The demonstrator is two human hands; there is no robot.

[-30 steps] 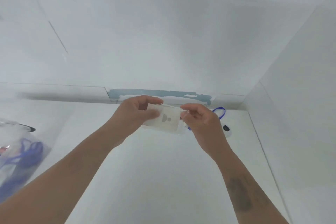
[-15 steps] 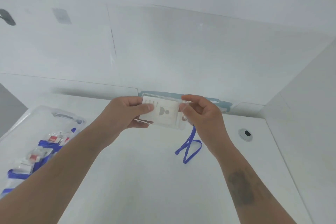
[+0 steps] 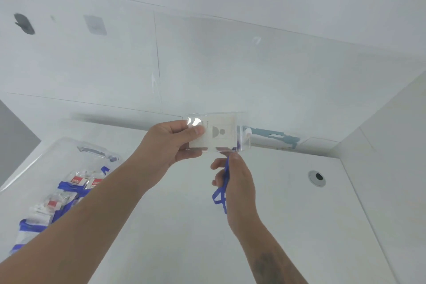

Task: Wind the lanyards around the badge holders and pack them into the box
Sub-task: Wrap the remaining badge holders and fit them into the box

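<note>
While your left hand [image 3: 171, 143] pinches the badge holder [image 3: 217, 132] above the tabletop's far edge and your right hand [image 3: 235, 180] grips its unwound blue lanyard [image 3: 221, 193], winding looks barely begun, though the clear box [image 3: 46, 157] at the left edge already holds wrapped badges.

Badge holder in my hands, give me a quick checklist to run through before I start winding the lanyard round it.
1. Left hand has a grip on the badge holder: ok, thumb on its front, fingers behind.
2. Right hand holds the lanyard: ok, the blue strap runs through its fingers.
3. Lanyard hangs free off the table: ok, the loop dangles below the hand.
4. Lanyard clipped to the holder: cannot tell, the joint is blurred.
5. Box within reach: ok, at left with wound badges inside.
6. Room left in the box: cannot tell, the arm hides part.
</note>
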